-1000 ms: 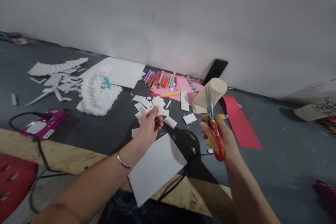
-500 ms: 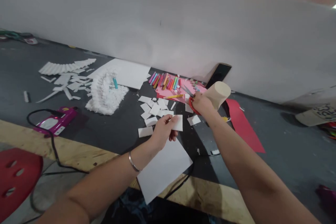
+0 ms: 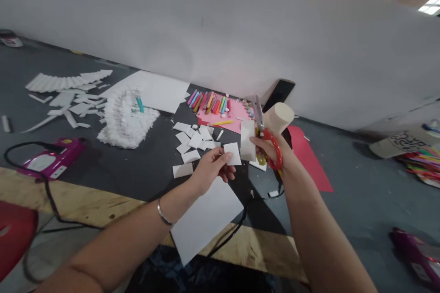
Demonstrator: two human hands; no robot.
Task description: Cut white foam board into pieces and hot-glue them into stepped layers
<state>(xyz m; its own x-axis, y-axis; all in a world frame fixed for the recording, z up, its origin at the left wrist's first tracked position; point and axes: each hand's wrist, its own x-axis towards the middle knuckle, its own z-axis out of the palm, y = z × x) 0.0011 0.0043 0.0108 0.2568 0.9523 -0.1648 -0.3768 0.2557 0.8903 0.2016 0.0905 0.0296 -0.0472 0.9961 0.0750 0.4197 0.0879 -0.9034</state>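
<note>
My left hand [image 3: 215, 165] pinches a small white square piece [image 3: 233, 154] between thumb and fingers. Close on its right, my right hand [image 3: 271, 146] is closed on red-handled scissors [image 3: 275, 153], blades pointing up and away. The same hand's fingertips also grip the edge of a white rectangular strip [image 3: 247, 139], beside the square. To the left of my left hand lie several cut white pieces [image 3: 195, 140] on the dark table. Under my left wrist is a white sheet [image 3: 208, 219] that overhangs the table's front edge.
Colored sticks [image 3: 209, 103] and a yellow pencil [image 3: 220, 123] lie on pink paper. Behind my right hand are a pale cylinder [image 3: 280, 116], a phone [image 3: 280, 94] and red paper [image 3: 309, 160]. A crumbly white form [image 3: 127, 119] and purple device [image 3: 55, 158] sit left.
My right hand has drawn back from the pink paper with the scissors, turned them upward and lifted the white strip. My left hand still holds its square. The view has shifted right.
</note>
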